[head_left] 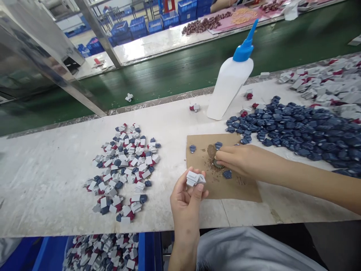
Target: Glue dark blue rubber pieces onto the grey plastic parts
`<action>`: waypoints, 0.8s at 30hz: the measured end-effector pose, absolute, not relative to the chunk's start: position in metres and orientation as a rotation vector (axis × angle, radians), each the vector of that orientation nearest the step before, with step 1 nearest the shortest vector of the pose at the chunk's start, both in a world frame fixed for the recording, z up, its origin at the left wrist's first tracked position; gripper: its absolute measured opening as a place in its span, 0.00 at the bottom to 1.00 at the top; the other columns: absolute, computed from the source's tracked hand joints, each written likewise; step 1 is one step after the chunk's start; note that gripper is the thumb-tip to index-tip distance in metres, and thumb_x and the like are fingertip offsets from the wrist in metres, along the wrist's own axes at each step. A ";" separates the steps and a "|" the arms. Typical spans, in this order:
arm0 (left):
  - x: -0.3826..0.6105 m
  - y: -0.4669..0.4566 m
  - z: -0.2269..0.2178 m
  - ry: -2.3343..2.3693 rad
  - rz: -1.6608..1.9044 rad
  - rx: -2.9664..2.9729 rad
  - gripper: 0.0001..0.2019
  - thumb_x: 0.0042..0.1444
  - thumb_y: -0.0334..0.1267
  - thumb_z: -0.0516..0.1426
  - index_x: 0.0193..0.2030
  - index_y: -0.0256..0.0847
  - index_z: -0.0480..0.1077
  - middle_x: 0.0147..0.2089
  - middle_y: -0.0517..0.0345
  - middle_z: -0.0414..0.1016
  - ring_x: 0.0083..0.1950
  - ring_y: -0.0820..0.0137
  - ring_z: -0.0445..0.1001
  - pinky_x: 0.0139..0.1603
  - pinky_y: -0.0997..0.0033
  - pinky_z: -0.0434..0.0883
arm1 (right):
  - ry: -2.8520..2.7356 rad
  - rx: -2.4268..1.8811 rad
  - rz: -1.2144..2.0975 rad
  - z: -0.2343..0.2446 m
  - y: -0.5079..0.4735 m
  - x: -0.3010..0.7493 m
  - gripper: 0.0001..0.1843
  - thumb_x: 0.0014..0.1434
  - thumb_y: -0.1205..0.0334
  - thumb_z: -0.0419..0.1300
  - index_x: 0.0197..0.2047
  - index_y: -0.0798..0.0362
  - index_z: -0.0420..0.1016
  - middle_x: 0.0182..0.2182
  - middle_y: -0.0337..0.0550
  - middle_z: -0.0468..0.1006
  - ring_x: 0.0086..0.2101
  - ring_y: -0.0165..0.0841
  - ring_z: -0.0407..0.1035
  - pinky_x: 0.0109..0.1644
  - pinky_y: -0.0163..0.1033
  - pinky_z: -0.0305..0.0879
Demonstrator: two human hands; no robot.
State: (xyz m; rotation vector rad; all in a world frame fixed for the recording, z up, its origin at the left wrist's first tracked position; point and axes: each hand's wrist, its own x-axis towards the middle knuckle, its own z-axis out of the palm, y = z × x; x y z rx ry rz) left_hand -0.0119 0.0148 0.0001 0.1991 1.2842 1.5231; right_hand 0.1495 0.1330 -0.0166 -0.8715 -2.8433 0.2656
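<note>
The left hand pinches a light-grey, blocky plastic piece above a flat brown cardboard sheet on the white table. The right hand has its fingertips bunched at a small, dark, round disc on that sheet; whether its grip holds anything, I cannot tell.

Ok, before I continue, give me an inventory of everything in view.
Held piece: one, light grey, left fingertips
Round item: one, dark, at right fingertips
Cardboard: one, brown, on table
Loose pieces: several, navy, on cardboard
Navy heap: many, navy, right
Far-right heap: many, grey and red
Mixed pile: many, grey, red, navy, left
Squeeze bottle: one, white, blue top, behind cardboard
Table: one, white, centre
Bin: one filled, blue, below
Belt: one, green, beyond table
Crates: several, blue, background
Left hand: one, bare, front centre
Right hand: one, bare, over cardboard
</note>
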 end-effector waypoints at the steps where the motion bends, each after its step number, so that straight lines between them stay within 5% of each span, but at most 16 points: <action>1: -0.012 0.014 -0.001 1.278 1.518 0.191 0.17 0.41 0.37 0.69 0.41 0.43 0.77 0.41 0.55 0.82 0.43 0.67 0.80 0.31 0.81 0.73 | -2.889 -0.838 0.232 -0.018 0.134 0.148 0.11 0.61 0.70 0.46 0.29 0.52 0.64 0.23 0.39 0.67 0.19 0.29 0.58 0.23 0.35 0.44; 5: -0.012 0.012 -0.004 1.263 1.540 0.186 0.18 0.37 0.36 0.70 0.39 0.41 0.78 0.36 0.55 0.83 0.39 0.69 0.80 0.36 0.79 0.74 | -2.932 -0.818 0.420 -0.008 0.137 0.142 0.10 0.58 0.71 0.47 0.29 0.52 0.66 0.25 0.41 0.70 0.19 0.28 0.58 0.22 0.36 0.43; 11: -0.010 0.012 -0.002 1.237 1.556 0.169 0.16 0.33 0.35 0.71 0.33 0.41 0.78 0.33 0.56 0.83 0.35 0.71 0.80 0.33 0.81 0.74 | -2.378 -0.983 1.320 0.040 0.126 0.135 0.12 0.60 0.52 0.54 0.32 0.52 0.70 0.23 0.40 0.74 0.23 0.31 0.66 0.25 0.35 0.57; 15: -0.008 0.011 0.001 1.188 1.534 0.199 0.16 0.32 0.35 0.72 0.32 0.40 0.79 0.31 0.57 0.82 0.33 0.72 0.80 0.34 0.82 0.74 | -2.081 -0.966 1.701 0.051 0.111 0.130 0.12 0.58 0.51 0.58 0.33 0.52 0.70 0.28 0.40 0.78 0.28 0.31 0.72 0.28 0.34 0.64; 24: -0.008 0.010 0.007 1.167 1.550 0.221 0.15 0.32 0.36 0.72 0.31 0.43 0.79 0.30 0.60 0.82 0.33 0.74 0.80 0.33 0.84 0.74 | -2.061 -0.902 1.755 0.044 0.109 0.127 0.13 0.58 0.50 0.58 0.34 0.52 0.72 0.30 0.41 0.80 0.28 0.32 0.73 0.27 0.35 0.65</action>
